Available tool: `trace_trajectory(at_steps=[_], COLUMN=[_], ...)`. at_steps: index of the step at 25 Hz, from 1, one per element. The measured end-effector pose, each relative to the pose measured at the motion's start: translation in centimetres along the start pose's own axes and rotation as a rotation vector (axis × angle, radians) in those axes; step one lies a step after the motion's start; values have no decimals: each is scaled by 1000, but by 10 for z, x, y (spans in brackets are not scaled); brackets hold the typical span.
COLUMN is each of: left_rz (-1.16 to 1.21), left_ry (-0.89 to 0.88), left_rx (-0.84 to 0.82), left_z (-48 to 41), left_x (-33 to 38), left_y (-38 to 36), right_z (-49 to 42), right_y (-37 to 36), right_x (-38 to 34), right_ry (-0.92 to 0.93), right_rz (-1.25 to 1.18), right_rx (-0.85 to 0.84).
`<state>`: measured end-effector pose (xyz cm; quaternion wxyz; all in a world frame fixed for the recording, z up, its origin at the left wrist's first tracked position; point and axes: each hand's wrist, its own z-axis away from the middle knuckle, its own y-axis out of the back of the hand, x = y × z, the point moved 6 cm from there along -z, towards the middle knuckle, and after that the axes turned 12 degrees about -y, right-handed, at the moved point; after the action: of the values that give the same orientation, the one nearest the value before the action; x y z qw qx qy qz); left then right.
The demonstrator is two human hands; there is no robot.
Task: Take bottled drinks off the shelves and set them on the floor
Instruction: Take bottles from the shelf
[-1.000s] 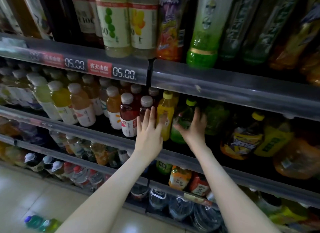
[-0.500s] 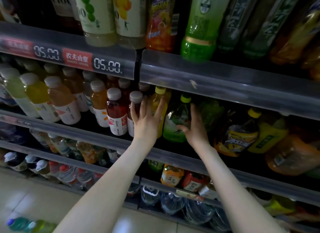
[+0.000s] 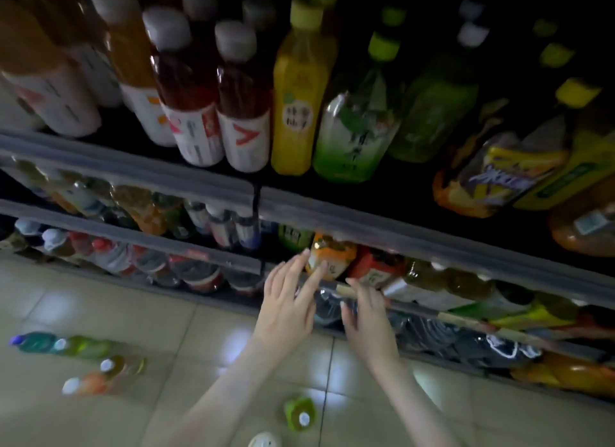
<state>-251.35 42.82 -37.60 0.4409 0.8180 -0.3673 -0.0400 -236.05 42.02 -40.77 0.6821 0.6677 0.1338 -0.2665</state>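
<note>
Shop; shelves [image 3: 399,223] of bottled drinks [image 3: 299,90]

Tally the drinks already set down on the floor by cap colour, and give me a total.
Blue-capped bottle: 1
White-capped bottles: 4
White-topped thing, cut off at the bottom edge, kind unclear: 1
Total: 6, of which 5 are plainly bottles.
</note>
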Motion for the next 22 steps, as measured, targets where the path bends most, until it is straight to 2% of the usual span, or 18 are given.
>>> trace_trajectory(at_steps=[2, 3, 6, 9, 11, 15, 17, 18, 20, 22], left_rz=[76, 99, 132, 163, 219, 247, 215, 207, 232, 298], left_ry=[70, 124, 306, 475, 555, 649, 614, 588, 544, 522], left_rx=[-157, -251, -504, -688, -779, -917, -975, -994, -996, -981], left_z=[64, 98, 212, 334, 398, 472, 479, 477, 462, 443], left_x=[-1, -4, -21, -36, -39, -35, -27, -24, -17, -12], left_y=[-41, -61, -124, -192, -234, -289, -299, -302, -298, -285], right_z=[18, 29, 67, 125, 159, 180, 170, 163, 162, 161], right_y=[-58, -87, -191, -327, -395, -469, -469, -469, -463, -440], right_x=[41, 58, 108, 191, 244, 306, 314, 314, 304, 280], right_ry=[-97, -112, 17, 35, 31, 56, -9, 38, 177, 148], right_rz=[108, 170, 338, 585, 689, 763, 779, 779, 676, 562], right_rx=[-237, -303, -406, -755, -871, -723, -696, -649, -660, -676])
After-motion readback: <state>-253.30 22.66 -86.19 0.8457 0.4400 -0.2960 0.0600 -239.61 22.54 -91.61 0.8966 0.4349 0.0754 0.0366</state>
